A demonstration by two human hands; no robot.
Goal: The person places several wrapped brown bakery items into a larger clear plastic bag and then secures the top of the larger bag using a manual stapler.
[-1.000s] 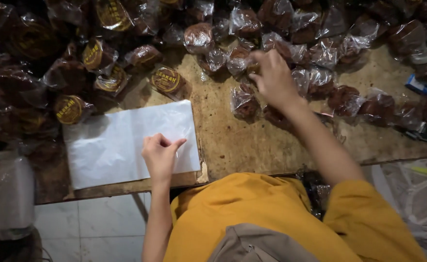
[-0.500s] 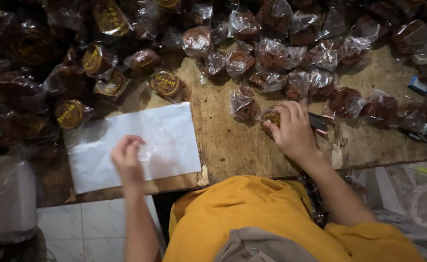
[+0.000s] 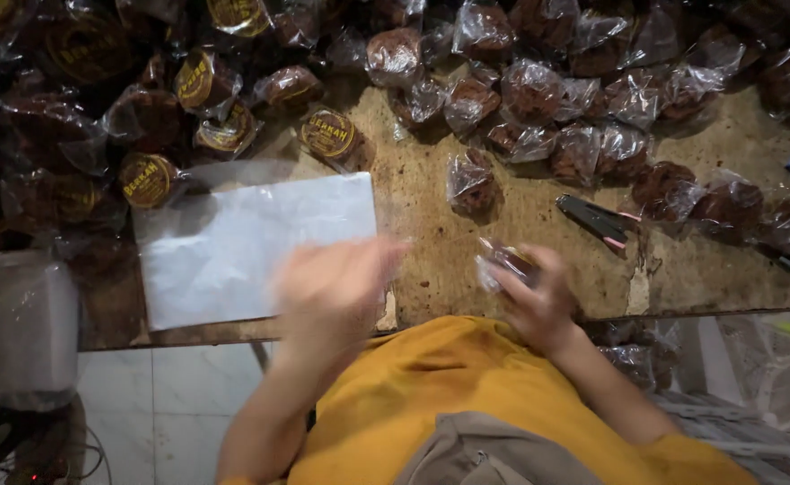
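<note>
My right hand (image 3: 538,301) is closed around a small clear-wrapped brown cake (image 3: 503,260), held just above the near edge of the wooden table (image 3: 520,216). My left hand (image 3: 336,292) is blurred with motion over the near right corner of a white sheet stack (image 3: 242,242); I cannot tell if it holds anything. A single wrapped cake (image 3: 469,184) lies alone on the table ahead of my right hand. A dark stapler (image 3: 597,220) lies to the right of that hand.
Many wrapped brown cakes (image 3: 583,99) are heaped along the table's far side. Cakes with round yellow labels (image 3: 327,135) are piled at the far left. A clear plastic container (image 3: 17,323) stands at the left, over a tiled floor (image 3: 170,413).
My right hand has drawn a wrapped cake from the pile back to the near edge. My left hand has left the white sheets and swung right toward my body.
</note>
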